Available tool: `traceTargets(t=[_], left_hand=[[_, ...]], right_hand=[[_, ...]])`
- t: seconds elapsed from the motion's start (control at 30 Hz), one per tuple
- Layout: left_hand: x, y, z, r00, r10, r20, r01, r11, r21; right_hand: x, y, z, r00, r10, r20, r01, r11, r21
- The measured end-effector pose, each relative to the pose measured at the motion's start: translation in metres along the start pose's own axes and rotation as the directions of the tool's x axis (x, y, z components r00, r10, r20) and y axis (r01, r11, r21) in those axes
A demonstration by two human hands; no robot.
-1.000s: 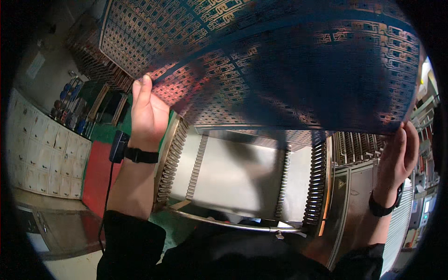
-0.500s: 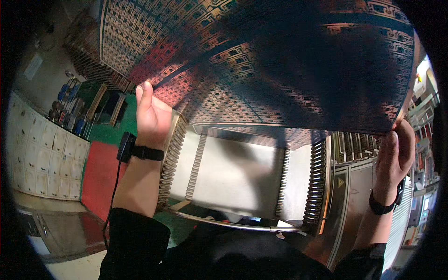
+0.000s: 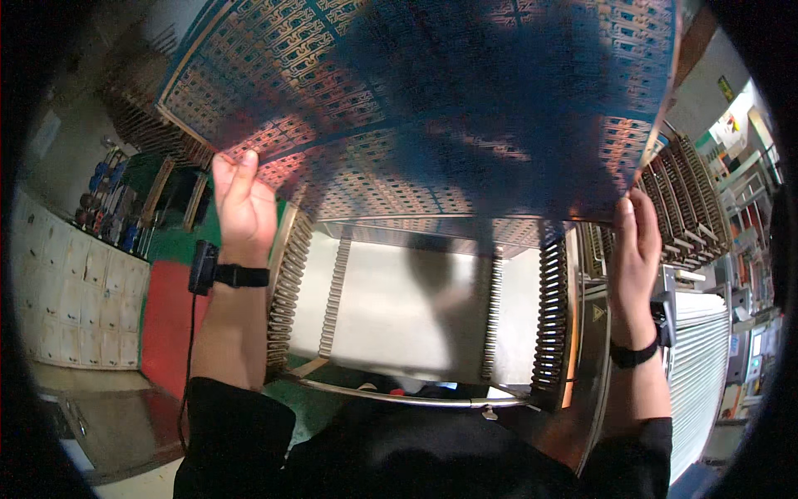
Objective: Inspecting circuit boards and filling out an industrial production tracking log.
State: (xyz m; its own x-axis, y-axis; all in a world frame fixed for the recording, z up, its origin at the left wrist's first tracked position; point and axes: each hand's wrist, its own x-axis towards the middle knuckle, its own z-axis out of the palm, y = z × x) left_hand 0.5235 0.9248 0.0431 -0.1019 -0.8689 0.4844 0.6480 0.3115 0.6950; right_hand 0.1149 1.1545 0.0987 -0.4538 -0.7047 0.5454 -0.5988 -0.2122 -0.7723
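A large printed circuit board panel (image 3: pixel 349 100), dark blue with copper-coloured traces, is held up in front of me and fills the upper view. My left hand (image 3: pixel 245 200) grips its lower left edge, thumb on the near face. On the lower right corner, my right hand (image 3: pixel 638 241) closes around the edge with the fingers partly behind it. Below the panel stands a rack (image 3: pixel 553 316) with rows of coiled slots along its sides. Another patterned panel (image 3: pixel 416 233) stands at the rack's far end, partly hidden by the held one. A broad shadow darkens the panel's middle.
A metal rail (image 3: pixel 391 397) crosses the rack's near side, close to my body. Pale lockers (image 3: pixel 75 283) line the left, beside a red floor patch (image 3: pixel 173 308). On the right are another slotted rack (image 3: pixel 686 200) and a stack of pale sheets (image 3: pixel 702 358).
Both hands have shifted left with the panel, the right hand further than the left. The panel's right edge has come inward, uncovering more of the slotted rack on the right.
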Motion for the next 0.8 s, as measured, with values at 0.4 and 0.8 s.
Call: traceTargets(t=[0.4, 0.8], left_hand=[[0.028, 0.036, -0.016, 0.991, -0.005, -0.137, 0.019, 0.994, 0.105], [0.021, 0.041, 0.017, 0.999, -0.037, -0.027, 0.038, 0.999, 0.036]], right_hand=[[-0.010, 0.030, 0.017, 0.989, 0.113, 0.091, -0.130, 0.970, 0.207], [-0.029, 0.054, 0.014, 0.952, 0.206, 0.226, -0.282, 0.881, 0.381]])
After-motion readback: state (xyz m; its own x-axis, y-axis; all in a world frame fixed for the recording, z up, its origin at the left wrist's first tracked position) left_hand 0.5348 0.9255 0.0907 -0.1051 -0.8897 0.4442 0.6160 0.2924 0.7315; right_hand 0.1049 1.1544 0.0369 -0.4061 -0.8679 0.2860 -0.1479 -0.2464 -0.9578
